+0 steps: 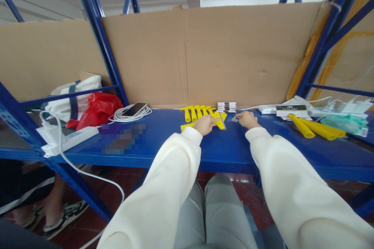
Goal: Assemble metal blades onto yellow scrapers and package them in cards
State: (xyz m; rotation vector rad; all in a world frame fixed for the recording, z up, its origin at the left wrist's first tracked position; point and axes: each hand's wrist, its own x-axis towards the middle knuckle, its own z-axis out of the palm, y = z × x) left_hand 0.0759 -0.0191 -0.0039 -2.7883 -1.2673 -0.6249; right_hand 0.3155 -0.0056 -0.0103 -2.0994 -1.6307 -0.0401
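Note:
My left hand (pixel 205 124) is closed round the handle of a yellow T-shaped scraper (pixel 221 120) that lies low over the blue shelf. Behind it stands a row of several similar yellow scrapers (pixel 194 113) with tubular handles. My right hand (pixel 247 120) reaches down with its fingertips drawn together at a small heap of shiny metal pieces (pixel 234 119), perhaps screws. Whatever sits between those fingertips is too small to make out. Just behind the heap is a stack of small white-and-black packs (pixel 226 107).
Yellow tubes (pixel 318 129) lie at the right near a white-and-black package (pixel 293 109). Leftward are a phone (pixel 134 109) on a coiled white cable (pixel 120 117), a red bag (pixel 101 106) and a power strip (pixel 78 138). Cardboard (pixel 228 54) walls the back. Another person's legs (pixel 54 194) show lower left.

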